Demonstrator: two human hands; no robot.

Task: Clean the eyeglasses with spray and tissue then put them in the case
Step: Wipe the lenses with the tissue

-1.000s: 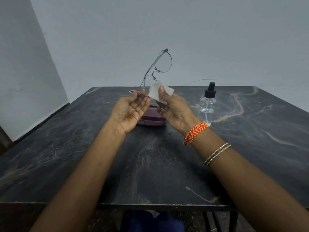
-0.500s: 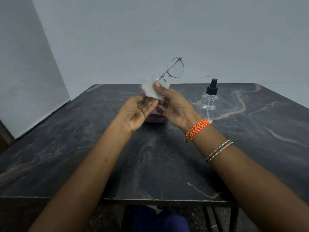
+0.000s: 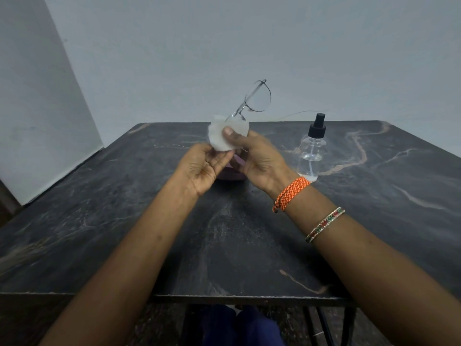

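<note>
Thin metal-framed eyeglasses [image 3: 259, 98] are held up above the table's far half, tilted, with one round lens free at the top. A white tissue [image 3: 219, 137] wraps the lower lens. My right hand [image 3: 259, 161] pinches the tissue onto that lens, thumb on the near side. My left hand [image 3: 202, 168] grips the glasses from below, its fingertips touching the tissue's lower edge. The purple case [image 3: 230, 174] lies on the table right behind my hands and is mostly hidden, so I cannot tell whether it is open. The clear spray bottle [image 3: 311, 153] with a black nozzle stands upright to the right.
The dark marble-patterned table [image 3: 149, 221] reaches a pale wall at the back and on the left. A thin wire [image 3: 294, 115] trails off the table's back edge near the bottle. My knees show under the near edge.
The glasses swung from leaning left to leaning right. The tissue moved up onto the lower lens, and my hands closed in on each other.
</note>
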